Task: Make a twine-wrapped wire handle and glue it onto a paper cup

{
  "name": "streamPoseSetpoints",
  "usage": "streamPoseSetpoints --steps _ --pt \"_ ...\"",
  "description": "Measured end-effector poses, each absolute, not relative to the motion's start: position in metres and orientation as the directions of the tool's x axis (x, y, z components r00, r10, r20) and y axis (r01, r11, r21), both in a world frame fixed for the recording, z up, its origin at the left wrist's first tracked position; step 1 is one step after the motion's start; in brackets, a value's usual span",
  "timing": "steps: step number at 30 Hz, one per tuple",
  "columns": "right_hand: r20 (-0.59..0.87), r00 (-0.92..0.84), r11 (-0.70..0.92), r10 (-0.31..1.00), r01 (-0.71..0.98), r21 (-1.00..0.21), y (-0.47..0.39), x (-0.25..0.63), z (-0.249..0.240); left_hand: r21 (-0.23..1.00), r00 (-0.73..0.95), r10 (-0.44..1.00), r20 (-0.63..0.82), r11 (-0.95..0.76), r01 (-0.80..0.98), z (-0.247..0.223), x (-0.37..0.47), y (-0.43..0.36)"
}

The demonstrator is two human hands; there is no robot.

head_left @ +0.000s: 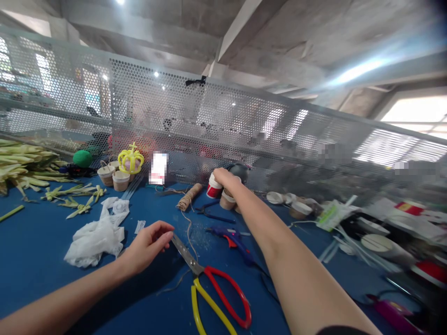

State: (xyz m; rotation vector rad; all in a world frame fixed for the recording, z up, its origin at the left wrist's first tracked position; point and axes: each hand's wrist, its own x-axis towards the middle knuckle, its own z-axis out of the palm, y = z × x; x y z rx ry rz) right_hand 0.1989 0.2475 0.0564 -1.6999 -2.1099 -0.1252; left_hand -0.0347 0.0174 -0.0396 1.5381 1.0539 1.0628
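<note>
My right hand [226,179] reaches to the back of the table, its fingers closed over the rim of a small white and red cup [213,190]. Beside that cup stands a brown paper-like pot [227,201], partly hidden by the hand. My left hand [151,243] hovers over the blue table with fingers loosely curled and a gap between thumb and forefinger; nothing shows in it. Its thumb is close to the blade tip of large scissors [195,267] with one red and one yellow handle. A blue hot glue gun [235,242] lies between my arms.
A twine roll [189,197] and dark blue pliers [216,215] lie mid-table. Crumpled white plastic [96,239], small pots [120,180] and plant stalks [28,163] are on the left. Clutter with a white strip bundle [359,253] fills the right. A perforated metal screen [153,107] bounds the back.
</note>
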Motion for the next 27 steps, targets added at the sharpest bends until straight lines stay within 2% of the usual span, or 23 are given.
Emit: streamPoseSetpoints --steps 5,11,17,27 --pt "0.247 -0.144 0.183 0.958 0.973 -0.141 0.251 0.199 0.06 0.975 0.267 0.953 0.143 -0.183 0.129 -0.04 -0.034 0.018" --pt "0.213 -0.133 0.166 0.968 0.976 -0.144 0.247 0.193 0.064 0.958 0.273 0.948 0.166 -0.22 0.181 -0.037 -0.033 0.016" --pt "0.268 -0.153 0.206 0.951 0.961 -0.185 0.238 0.186 0.07 0.952 0.273 0.943 0.19 -0.245 0.183 -0.039 -0.033 0.017" --pt "0.47 -0.135 0.253 0.872 0.947 -0.198 0.213 0.178 0.105 0.949 0.256 0.948 0.189 -0.243 0.2 -0.036 -0.033 0.015"
